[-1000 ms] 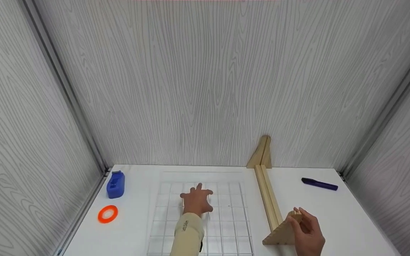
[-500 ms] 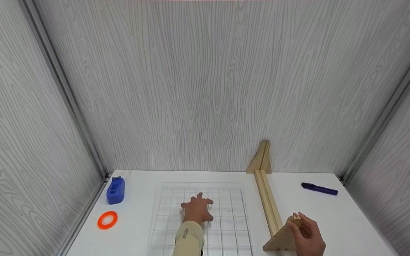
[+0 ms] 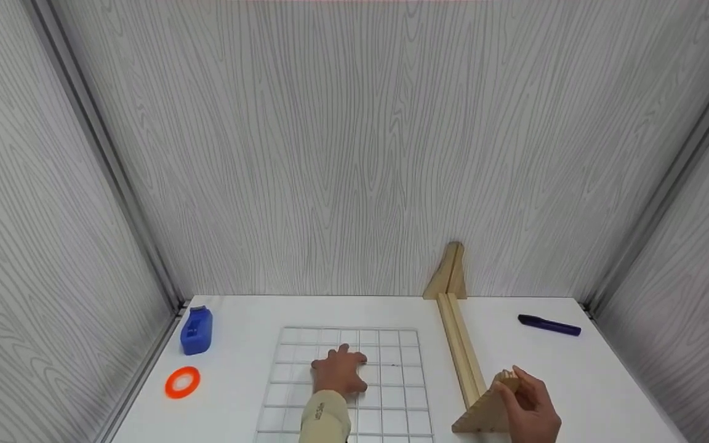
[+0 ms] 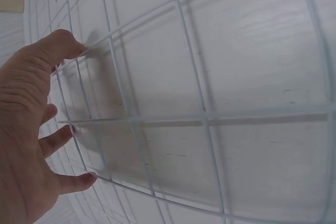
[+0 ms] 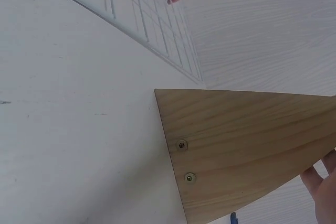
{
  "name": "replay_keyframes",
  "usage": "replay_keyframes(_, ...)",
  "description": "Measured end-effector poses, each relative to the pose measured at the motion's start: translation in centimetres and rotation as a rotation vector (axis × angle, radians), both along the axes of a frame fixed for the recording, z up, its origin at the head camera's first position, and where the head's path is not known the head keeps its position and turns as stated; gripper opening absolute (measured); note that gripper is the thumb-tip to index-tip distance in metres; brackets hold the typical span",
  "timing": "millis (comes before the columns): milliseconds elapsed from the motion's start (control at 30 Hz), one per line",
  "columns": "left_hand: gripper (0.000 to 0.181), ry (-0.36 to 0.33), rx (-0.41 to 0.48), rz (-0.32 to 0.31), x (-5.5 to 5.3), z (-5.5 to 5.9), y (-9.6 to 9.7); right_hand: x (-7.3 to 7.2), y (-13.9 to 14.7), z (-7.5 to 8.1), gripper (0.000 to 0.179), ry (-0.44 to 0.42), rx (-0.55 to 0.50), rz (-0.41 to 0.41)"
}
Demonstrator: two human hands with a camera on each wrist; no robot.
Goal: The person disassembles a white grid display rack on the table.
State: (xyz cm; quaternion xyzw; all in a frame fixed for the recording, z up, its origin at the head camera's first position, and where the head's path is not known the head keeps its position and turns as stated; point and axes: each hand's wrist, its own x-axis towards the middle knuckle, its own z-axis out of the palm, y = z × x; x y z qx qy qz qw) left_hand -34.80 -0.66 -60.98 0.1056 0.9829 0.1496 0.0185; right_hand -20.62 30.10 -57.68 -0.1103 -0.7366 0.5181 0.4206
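Observation:
A white wire grid panel [image 3: 391, 375] lies over the white table in front of me. My left hand [image 3: 337, 369] is spread over the panel's middle; in the left wrist view its thumb tip and fingertips touch the wires of the grid [image 4: 205, 115]. To the right stands a wooden stand [image 3: 462, 351], two long rails with a triangular end piece at each end. At its near end, my right hand [image 3: 530, 403] pinches the top of the triangular end piece between thumb and fingers. Two screw heads show on that piece [image 5: 252, 140] in the right wrist view.
At the left are a blue plastic block with a narrow top [image 3: 197, 332] and an orange ring like a tape roll [image 3: 182, 383]. A dark purple pen-like thing [image 3: 549, 325] lies at the right. Grey wood-grain panels [image 3: 330, 154] enclose the table's back and sides.
The grid panel and my left hand have come nearer to me, and its wires look sharper now. My right hand stays on the wooden end piece. The view has shifted slightly.

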Motion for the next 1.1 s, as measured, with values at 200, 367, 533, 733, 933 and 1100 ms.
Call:
replay_keyframes(200,0.056,-0.022,0.003,-0.003,0.3,-0.1,0.1,0.1,0.1,0.0,0.044,-0.009,0.008,0.004)
replay_keyframes(367,0.056,-0.009,-0.008,0.006,0.4,-0.3,0.0,0.1,0.1,0.0,0.043,-0.040,0.025,-0.007)
replay_keyframes(533,0.051,0.038,-0.005,0.003,1.0,0.4,-0.3,0.1,0.2,0.1,0.042,-0.067,0.046,-0.012)
replay_keyframes(733,0.050,0.173,0.017,-0.001,0.8,2.3,-1.4,0.3,0.7,0.8,0.047,-0.086,0.082,0.058)
replay_keyframes(933,0.066,0.190,-0.016,0.052,-0.4,5.9,-2.8,-1.0,1.1,3.8,0.052,-0.074,0.205,0.122)
replay_keyframes(1100,0.077,0.198,-0.067,0.090,-1.0,9.5,-3.5,-3.5,0.5,7.5,0.062,-0.074,0.416,0.168)
